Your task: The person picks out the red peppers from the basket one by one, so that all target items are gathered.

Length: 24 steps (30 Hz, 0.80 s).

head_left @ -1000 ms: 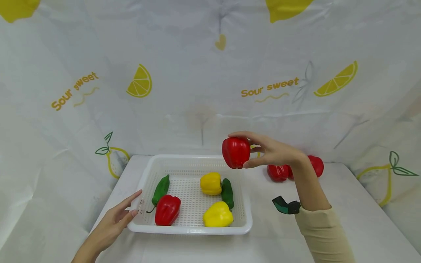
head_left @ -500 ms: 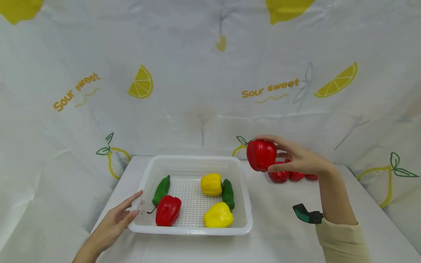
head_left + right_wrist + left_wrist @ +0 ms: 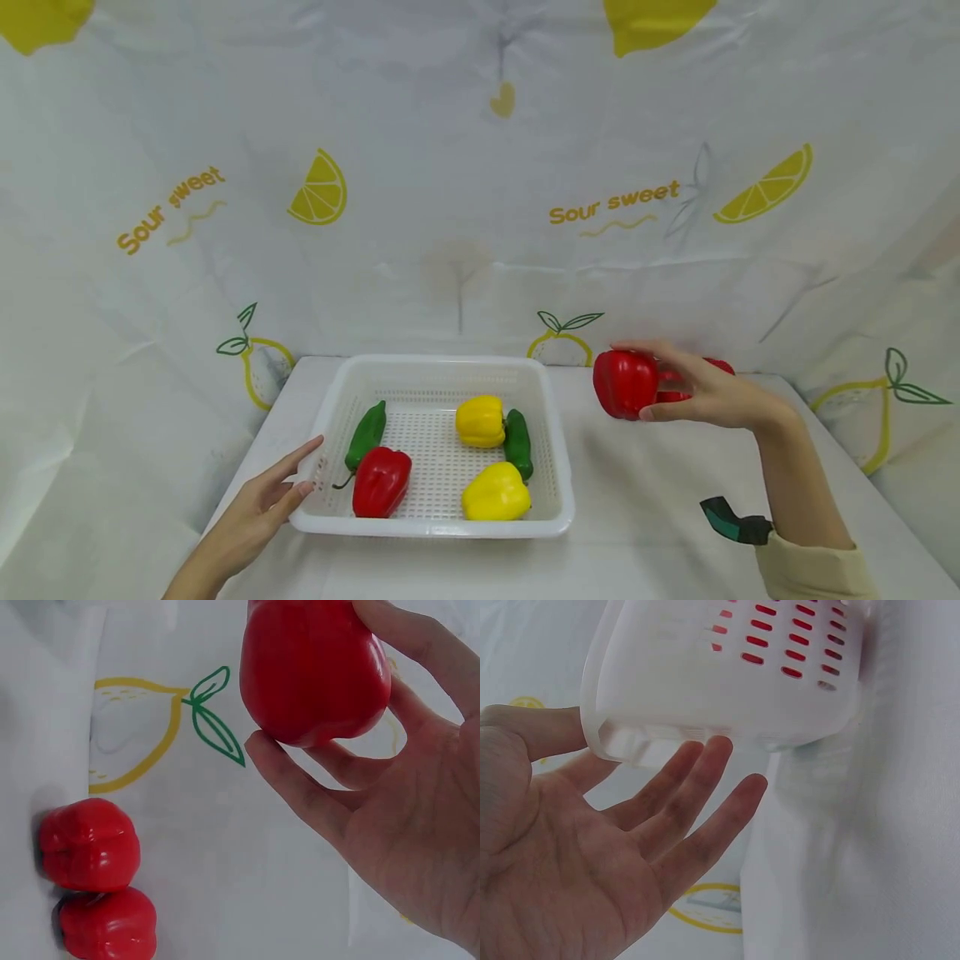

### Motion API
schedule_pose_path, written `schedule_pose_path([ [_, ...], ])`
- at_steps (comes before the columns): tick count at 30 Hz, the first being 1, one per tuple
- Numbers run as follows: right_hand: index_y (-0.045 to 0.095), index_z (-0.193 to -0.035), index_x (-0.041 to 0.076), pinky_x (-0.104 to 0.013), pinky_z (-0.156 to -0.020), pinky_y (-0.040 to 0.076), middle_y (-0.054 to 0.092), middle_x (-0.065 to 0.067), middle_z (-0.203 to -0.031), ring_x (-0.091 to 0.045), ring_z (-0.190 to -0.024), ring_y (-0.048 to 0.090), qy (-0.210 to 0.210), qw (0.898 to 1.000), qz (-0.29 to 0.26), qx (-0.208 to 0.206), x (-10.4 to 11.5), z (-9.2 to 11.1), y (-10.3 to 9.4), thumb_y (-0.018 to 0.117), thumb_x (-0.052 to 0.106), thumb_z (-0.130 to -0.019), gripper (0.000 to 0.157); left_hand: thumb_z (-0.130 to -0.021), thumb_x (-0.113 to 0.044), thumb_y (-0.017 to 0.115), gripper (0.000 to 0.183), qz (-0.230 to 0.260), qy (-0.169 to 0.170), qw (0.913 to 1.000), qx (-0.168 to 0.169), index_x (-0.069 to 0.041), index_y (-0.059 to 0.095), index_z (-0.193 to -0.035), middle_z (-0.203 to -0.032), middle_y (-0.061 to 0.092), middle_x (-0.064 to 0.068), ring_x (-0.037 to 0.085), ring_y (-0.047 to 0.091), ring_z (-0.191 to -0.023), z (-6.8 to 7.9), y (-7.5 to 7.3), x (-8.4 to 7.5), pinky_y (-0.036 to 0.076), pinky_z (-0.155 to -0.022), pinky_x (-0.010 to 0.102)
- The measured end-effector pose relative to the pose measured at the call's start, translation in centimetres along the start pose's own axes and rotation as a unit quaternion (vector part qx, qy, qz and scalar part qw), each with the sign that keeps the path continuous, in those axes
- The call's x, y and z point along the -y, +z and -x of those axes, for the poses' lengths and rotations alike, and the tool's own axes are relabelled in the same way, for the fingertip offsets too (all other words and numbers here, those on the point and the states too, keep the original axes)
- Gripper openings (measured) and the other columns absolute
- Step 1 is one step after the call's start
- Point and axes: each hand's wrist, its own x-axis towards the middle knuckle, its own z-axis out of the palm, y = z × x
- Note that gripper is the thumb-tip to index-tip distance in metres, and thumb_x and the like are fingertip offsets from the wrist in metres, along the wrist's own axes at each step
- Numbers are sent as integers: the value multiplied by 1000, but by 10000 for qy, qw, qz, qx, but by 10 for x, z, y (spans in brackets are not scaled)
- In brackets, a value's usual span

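My right hand [image 3: 701,392] holds a glossy red bell pepper [image 3: 625,385] between thumb and fingertips, raised over the table right of the white plastic basket [image 3: 431,527]. The right wrist view shows the held pepper [image 3: 315,671] from its other side. At the basket's left rim rests my left hand [image 3: 258,508], thumb and index finger at the edge, its other fingers extended loosely below the rim in the left wrist view. Inside the basket lie a red bell pepper [image 3: 382,483], two yellow bell peppers [image 3: 496,493], and two green peppers [image 3: 366,437].
Behind the right hand, more red bell peppers [image 3: 720,365] sit along the table's back edge, mostly hidden; two red ones [image 3: 90,846] show in the right wrist view. A white cloth [image 3: 450,208] with lemon prints hangs behind the table [image 3: 600,558].
My right hand has carried the red bell pepper rightward, away from above the basket's back right corner, and lowered it toward the table. The left hand and the basket have stayed put.
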Motion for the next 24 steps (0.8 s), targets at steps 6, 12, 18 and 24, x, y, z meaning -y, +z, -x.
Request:
schedule_pose_path([
  [6,45,-161,24,-35,-86,67,52,-14,-152,-5,-127,59,251,9996,141,-23,-11,9,7,84,15,-92,80,-110,-20,62,63,7,-25,10000,2,-10,40,-168,-163,48,32,27,76,-113,0,0,-1,63,-81,22],
  [12,45,-161,21,-33,-84,66,49,-19,-155,-34,-136,54,485,9986,182,57,-25,16,11,88,20,-88,85,-110,-22,63,64,30,-128,9999,43,-10,39,-168,-164,46,33,36,74,-120,0,0,-2,67,-84,30],
  [18,36,-164,10,-34,-85,67,43,-31,-156,-49,-138,50,913,9956,-105,182,-46,22,12,90,19,-84,97,-110,-22,63,63,24,-66,10000,11,-10,40,-168,-163,48,32,33,75,-118,0,0,-1,66,-83,26],
  [24,33,-166,8,-30,-88,65,36,-33,-160,-52,-142,44,1057,9939,-66,311,-67,28,13,86,19,-88,95,-110,-21,63,63,19,-52,10000,-16,-11,41,-167,-164,48,31,30,75,-117,0,1,-1,64,-82,23],
])
